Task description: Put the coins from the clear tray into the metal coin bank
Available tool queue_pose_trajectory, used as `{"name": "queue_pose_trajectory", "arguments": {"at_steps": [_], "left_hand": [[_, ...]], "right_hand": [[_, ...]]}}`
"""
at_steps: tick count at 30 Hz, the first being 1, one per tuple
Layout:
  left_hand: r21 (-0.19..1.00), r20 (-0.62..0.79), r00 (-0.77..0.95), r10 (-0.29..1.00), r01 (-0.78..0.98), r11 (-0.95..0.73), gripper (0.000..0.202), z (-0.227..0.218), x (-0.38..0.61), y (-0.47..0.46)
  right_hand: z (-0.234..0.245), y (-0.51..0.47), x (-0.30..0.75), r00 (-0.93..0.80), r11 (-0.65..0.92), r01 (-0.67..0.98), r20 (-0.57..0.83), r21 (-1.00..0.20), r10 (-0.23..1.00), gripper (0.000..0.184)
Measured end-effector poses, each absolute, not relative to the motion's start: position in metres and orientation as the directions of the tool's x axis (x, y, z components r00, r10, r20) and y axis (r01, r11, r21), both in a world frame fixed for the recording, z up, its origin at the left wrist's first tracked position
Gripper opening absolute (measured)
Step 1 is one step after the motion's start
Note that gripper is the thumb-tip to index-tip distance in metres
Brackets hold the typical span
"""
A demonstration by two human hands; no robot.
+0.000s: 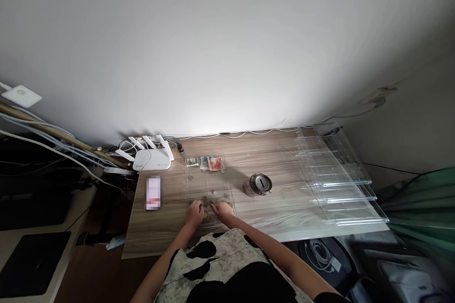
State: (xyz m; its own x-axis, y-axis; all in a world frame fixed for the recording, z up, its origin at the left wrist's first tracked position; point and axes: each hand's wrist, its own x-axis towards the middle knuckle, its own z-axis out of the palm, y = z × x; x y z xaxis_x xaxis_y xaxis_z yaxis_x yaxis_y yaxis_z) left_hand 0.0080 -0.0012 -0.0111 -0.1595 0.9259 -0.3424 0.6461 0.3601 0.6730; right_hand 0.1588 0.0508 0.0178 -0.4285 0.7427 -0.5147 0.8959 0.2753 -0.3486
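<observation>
A clear plastic tray (209, 181) lies on the wooden desk (270, 170), with several coins (215, 193) scattered in its near half and folded banknotes (210, 163) at its far end. My left hand (195, 212) rests on the tray's near left corner, fingers curled over coins. My right hand (222, 210) sits beside it at the near edge, fingers bent down among the coins. The hands are small in view, so I cannot make out what either one pinches.
A metal tin with a slotted lid (258, 184) stands right of the tray. A phone (153, 192) lies to the left, a white router (152, 157) behind it. A clear tiered acrylic rack (337, 175) fills the desk's right end. Cables run along the wall.
</observation>
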Motion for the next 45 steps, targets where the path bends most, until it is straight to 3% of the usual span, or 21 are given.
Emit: {"name": "queue_pose_trajectory", "arguments": {"at_steps": [3, 4, 6, 11, 15, 18, 23, 28, 33, 40, 45], "left_hand": [[0.846, -0.447, -0.311, 0.839, 0.158, 0.509, 0.025, -0.001, 0.018, 0.012], [0.814, -0.571, -0.292, 0.767, -0.075, 0.576, 0.028, 0.004, 0.022, 0.016], [0.654, -0.715, -0.076, 0.695, -0.424, 0.626, 0.031, 0.012, 0.028, 0.025], [0.548, -0.745, -0.025, 0.666, -0.593, 0.590, 0.018, 0.024, 0.024, 0.035], [0.482, -0.771, 0.008, 0.636, -0.645, 0.593, 0.012, 0.023, 0.012, 0.030], [0.500, -0.752, 0.025, 0.659, -0.630, 0.594, 0.007, 0.019, 0.008, 0.026], [0.490, -0.770, 0.006, 0.638, -0.633, 0.599, 0.005, 0.015, 0.009, 0.025], [0.369, -0.814, 0.019, 0.580, -0.754, 0.543, 0.017, 0.022, 0.008, 0.026], [0.344, -0.823, 0.011, 0.567, -0.786, 0.514, 0.017, 0.025, 0.005, 0.025], [0.285, -0.835, 0.091, 0.542, -0.771, 0.569, 0.018, 0.028, 0.005, 0.020], [0.264, -0.845, 0.110, 0.524, -0.765, 0.587, 0.018, 0.031, 0.007, 0.020]], "right_hand": [[0.037, 0.059, 0.146, -0.454, 0.287, 0.870, -0.428, -0.400, 0.781, 0.060], [0.045, 0.061, 0.140, -0.480, 0.307, 0.850, -0.393, -0.427, 0.784, 0.058], [0.060, 0.067, 0.131, -0.541, 0.357, 0.801, -0.326, -0.480, 0.775, 0.052], [0.081, 0.085, 0.139, -0.537, 0.394, 0.765, -0.168, -0.508, 0.827, 0.040], [0.059, 0.087, 0.168, -0.534, 0.417, 0.830, -0.314, -0.369, 0.785, 0.020], [0.029, 0.073, 0.186, -0.601, 0.546, 0.798, -0.422, -0.256, 0.679, 0.023], [-0.002, 0.059, 0.194, -0.649, 0.661, 0.735, -0.440, -0.153, 0.620, 0.019], [-0.002, 0.067, 0.192, -0.675, 0.700, 0.691, -0.508, -0.181, 0.535, 0.011], [0.002, 0.065, 0.194, -0.686, 0.676, 0.692, -0.520, -0.252, 0.508, 0.008], [0.014, 0.062, 0.196, -0.658, 0.660, 0.703, -0.596, -0.265, 0.461, 0.034], [0.010, 0.065, 0.185, -0.637, 0.601, 0.739, -0.607, -0.306, 0.474, 0.017]]}}
